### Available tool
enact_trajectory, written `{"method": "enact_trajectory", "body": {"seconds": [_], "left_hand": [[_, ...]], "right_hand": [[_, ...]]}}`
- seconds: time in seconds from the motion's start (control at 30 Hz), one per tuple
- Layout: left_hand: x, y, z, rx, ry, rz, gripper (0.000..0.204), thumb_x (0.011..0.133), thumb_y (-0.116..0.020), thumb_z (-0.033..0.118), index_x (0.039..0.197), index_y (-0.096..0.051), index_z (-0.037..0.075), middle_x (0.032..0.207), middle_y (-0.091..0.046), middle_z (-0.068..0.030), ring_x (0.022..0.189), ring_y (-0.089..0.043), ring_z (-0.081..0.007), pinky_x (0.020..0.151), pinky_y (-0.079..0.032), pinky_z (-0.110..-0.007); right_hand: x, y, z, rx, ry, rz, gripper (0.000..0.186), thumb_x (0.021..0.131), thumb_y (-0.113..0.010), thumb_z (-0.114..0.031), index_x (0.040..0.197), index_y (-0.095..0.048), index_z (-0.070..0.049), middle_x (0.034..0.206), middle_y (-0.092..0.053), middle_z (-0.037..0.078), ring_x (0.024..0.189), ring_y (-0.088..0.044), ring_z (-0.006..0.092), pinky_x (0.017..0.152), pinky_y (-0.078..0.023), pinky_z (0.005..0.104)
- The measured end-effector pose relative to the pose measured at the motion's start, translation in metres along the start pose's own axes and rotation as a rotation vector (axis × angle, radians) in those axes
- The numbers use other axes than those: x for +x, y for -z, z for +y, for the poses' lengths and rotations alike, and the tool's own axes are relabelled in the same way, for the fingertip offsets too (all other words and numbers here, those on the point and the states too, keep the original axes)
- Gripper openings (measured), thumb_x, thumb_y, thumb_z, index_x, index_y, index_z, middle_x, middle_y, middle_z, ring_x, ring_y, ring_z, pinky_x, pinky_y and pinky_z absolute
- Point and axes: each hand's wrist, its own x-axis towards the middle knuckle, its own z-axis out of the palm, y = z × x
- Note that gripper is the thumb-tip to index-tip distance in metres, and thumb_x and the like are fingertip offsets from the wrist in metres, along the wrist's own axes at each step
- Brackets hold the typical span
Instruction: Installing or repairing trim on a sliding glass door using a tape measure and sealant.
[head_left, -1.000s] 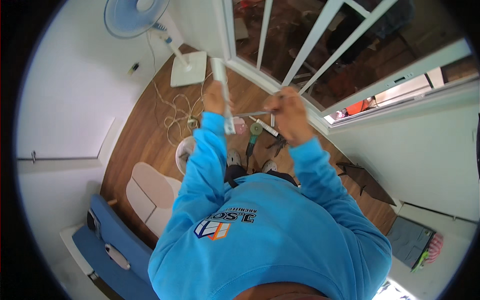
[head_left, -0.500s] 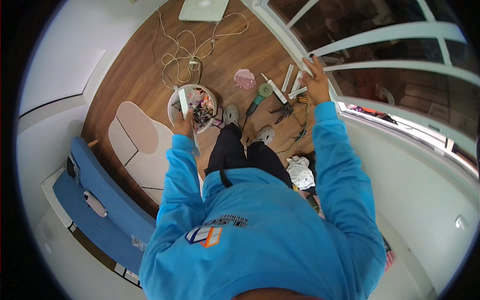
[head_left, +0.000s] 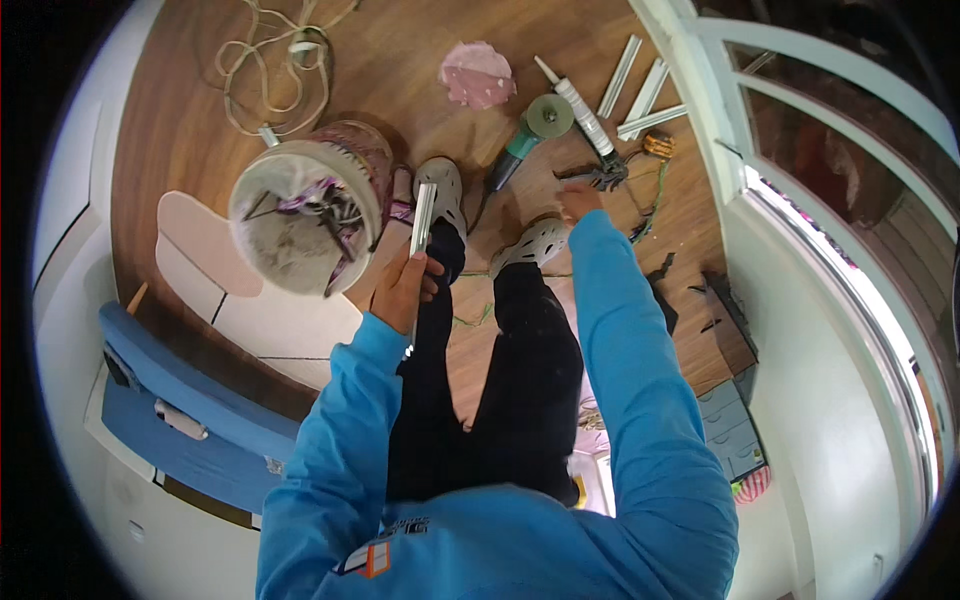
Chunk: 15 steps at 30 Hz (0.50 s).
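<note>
Left grip clasps metal strip (beside cluttered bucket).

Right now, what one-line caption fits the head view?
Left hand holds a short metal strip beside a bucket; right hand reaches to tools on the wooden floor.

Wooden floor is carrying a coiled cord, pink cloth, sealant tube and angle grinder; blue panel is lying lower left.
</note>
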Motion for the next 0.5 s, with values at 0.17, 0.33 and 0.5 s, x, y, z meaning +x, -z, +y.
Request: {"method": "enact_trajectory", "body": {"seconds": [0.17, 0.33, 0.5], "left_hand": [[0.090, -0.036, -0.018, -0.052, 0.007, -0.050, 0.048, 0.100, -0.035, 0.045, 0.117, -0.055, 0.004, 0.072, -0.057, -0.0046, 0.055, -0.050, -0.0090, 0.051, -0.042, -0.022], [0.135, -0.053, -0.029, -0.065, 0.045, 0.083, 0.056, 0.099, -0.034, 0.049, 0.117, -0.056, 0.001, 0.069, -0.056, -0.0042, 0.053, -0.052, -0.0099, 0.049, -0.043, -0.023], [0.133, -0.083, -0.031, 0.047, -0.044, 0.081, 0.055, 0.099, -0.034, 0.049, 0.118, -0.056, 0.003, 0.069, -0.055, -0.0033, 0.054, -0.052, -0.0096, 0.052, -0.046, -0.023]], "right_hand": [[0.149, 0.000, 0.116, -0.140, -0.348, 0.157, 0.040, 0.074, -0.069, -0.023, 0.110, -0.066, -0.007, 0.117, -0.064, 0.014, 0.104, -0.061, 0.0353, 0.085, -0.049, 0.0443], [0.156, -0.033, 0.123, 0.919, -0.222, 0.583, 0.022, 0.078, -0.064, -0.007, 0.099, -0.066, -0.006, 0.098, -0.066, 0.015, 0.078, -0.062, 0.0290, 0.067, -0.052, 0.0379], [0.138, 0.040, 0.150, 1.459, -0.280, -0.284, 0.023, 0.079, -0.062, -0.003, 0.103, -0.063, -0.004, 0.099, -0.065, 0.007, 0.082, -0.063, 0.0202, 0.052, -0.048, 0.0264]]}}
